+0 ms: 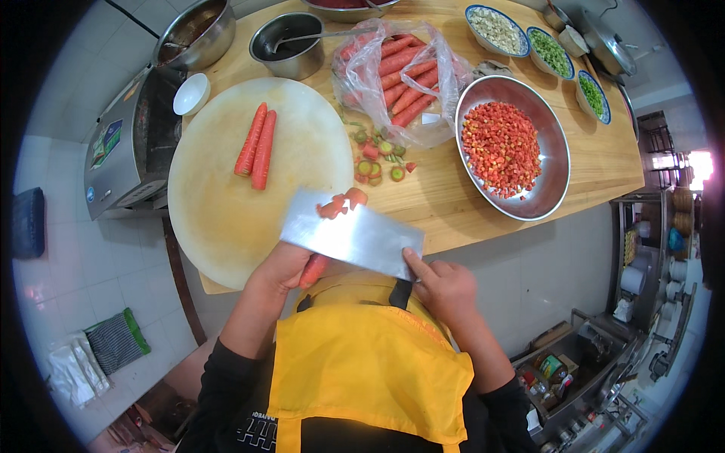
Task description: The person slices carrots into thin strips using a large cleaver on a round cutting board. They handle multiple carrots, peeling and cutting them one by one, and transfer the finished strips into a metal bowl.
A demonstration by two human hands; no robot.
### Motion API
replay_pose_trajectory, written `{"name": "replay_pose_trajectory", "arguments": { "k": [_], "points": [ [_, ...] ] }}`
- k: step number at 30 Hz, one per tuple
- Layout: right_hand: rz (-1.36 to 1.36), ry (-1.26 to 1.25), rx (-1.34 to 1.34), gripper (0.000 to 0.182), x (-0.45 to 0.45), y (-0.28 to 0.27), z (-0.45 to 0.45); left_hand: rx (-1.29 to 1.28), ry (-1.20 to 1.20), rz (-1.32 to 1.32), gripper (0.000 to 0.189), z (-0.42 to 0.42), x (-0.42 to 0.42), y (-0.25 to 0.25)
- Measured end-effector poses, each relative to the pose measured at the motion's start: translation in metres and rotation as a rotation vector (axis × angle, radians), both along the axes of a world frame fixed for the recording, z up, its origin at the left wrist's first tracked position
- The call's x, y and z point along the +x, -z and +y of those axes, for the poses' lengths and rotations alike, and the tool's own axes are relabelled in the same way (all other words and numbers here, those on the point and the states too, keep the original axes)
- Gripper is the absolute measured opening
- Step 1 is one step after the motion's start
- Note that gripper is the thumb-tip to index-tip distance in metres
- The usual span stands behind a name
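Observation:
My left hand (289, 264) grips a carrot (313, 270) at the near edge of the round white cutting board (198, 226). Over that carrot lies the broad blade of a cleaver (362, 238), with its handle in my right hand (444, 285) and one finger stretched along the blade. Several orange-red carrot pieces (341, 204) rest on or against the blade's far edge. Farther up the board, two whole carrots (257, 144) lie side by side. The upper part of the carrot in my left hand is hidden by the blade.
Carrot ends (374, 161) lie beside the board. A plastic bag of carrots (408, 73) stands behind them. To the right is a steel bowl (561, 164) of diced carrot; bowls of chopped greens (549, 54) are beyond. A steel pot (289, 48) with a ladle stands behind the board.

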State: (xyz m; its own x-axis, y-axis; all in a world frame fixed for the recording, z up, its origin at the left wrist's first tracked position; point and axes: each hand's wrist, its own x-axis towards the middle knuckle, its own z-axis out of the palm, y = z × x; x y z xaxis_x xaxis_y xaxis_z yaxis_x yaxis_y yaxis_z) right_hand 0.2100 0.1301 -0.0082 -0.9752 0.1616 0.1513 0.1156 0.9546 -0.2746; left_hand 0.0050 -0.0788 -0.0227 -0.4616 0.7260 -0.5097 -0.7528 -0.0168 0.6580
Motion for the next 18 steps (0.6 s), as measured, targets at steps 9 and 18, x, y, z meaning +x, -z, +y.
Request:
{"name": "replay_pose_trajectory", "arguments": {
  "k": [9, 18],
  "points": [
    [-0.014, 0.273, -0.214, 0.062, 0.020, 0.033, 0.048, -0.010, 0.058, 0.091, 0.071, -0.011, -0.006, -0.029],
    [0.016, 0.285, -0.209, 0.059, 0.020, 0.034, 0.033, 0.223, -0.154, -0.136, 0.056, -0.010, -0.010, -0.024]
  ]
}}
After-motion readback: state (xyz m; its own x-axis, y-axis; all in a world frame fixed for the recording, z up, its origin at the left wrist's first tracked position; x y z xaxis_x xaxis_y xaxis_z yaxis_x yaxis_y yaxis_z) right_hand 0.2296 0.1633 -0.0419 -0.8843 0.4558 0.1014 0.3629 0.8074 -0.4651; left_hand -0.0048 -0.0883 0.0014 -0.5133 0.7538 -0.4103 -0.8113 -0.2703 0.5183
